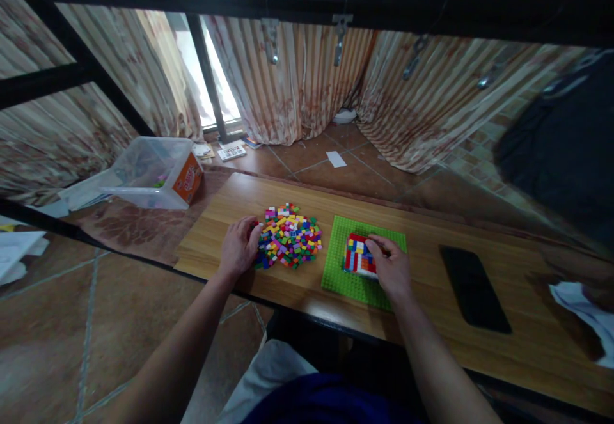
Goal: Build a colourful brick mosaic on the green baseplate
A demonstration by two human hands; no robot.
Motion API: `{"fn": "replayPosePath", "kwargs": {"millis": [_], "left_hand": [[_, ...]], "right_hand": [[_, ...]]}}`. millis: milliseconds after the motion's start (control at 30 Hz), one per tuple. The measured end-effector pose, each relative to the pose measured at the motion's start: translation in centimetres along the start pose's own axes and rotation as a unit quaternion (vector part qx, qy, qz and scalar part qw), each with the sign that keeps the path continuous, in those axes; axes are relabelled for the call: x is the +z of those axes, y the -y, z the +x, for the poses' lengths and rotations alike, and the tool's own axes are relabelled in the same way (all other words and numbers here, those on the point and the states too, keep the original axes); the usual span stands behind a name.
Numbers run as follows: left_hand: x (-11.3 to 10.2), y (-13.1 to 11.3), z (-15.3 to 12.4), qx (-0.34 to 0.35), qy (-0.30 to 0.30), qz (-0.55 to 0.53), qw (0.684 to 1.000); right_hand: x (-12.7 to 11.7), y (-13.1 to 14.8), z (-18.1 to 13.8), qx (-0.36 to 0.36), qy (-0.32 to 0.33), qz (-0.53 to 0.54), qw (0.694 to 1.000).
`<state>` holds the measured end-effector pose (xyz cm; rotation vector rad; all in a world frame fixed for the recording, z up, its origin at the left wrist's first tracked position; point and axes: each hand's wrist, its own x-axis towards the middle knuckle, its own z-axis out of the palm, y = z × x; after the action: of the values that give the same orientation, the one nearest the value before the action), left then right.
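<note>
My left hand (238,246) rests at the left edge of a pile of small multicoloured toy bricks (290,235), with its fingers loosely curled and the thumb a little apart. Right of the pile lies a green studded baseplate (338,254). On it sits a low, boxy build of toy bricks (357,261) in red, white, blue and yellow. My right hand (393,267) is over the right side of this build, thumb and fingertips drawn together at its top. Whatever is between those fingertips is too small to make out, and the hand hides the build's right end.
A black phone-like slab (474,290) lies on the wooden table (422,309), right of the baseplate. White crumpled paper (585,315) is at the far right. A clear plastic bin (153,168) stands beyond the table's left end. A dark metal bar (307,2) crosses above.
</note>
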<state>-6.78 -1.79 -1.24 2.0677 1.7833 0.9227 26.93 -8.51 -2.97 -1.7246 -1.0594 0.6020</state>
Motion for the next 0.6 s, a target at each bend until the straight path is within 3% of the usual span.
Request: {"fn": "replayPosePath", "kwargs": {"millis": [333, 433, 533, 600], "left_hand": [[0.0, 0.4, -0.1, 0.025, 0.000, -0.027, 0.999], [0.1, 0.5, -0.2, 0.028, -0.002, -0.036, 0.999], [0.1, 0.5, -0.2, 0.026, -0.002, -0.040, 0.999], [0.1, 0.5, -0.1, 0.020, -0.003, -0.042, 0.999]], "right_hand": [[-1.0, 0.5, -0.3, 0.001, 0.029, -0.058, 0.998], [-1.5, 1.9, -0.7, -0.078, -0.009, -0.133, 0.988], [-0.3, 4.7, -2.4, -0.205, -0.056, -0.171, 0.962], [1.9, 6.6, -4.0, -0.252, -0.001, -0.143, 0.957]]}}
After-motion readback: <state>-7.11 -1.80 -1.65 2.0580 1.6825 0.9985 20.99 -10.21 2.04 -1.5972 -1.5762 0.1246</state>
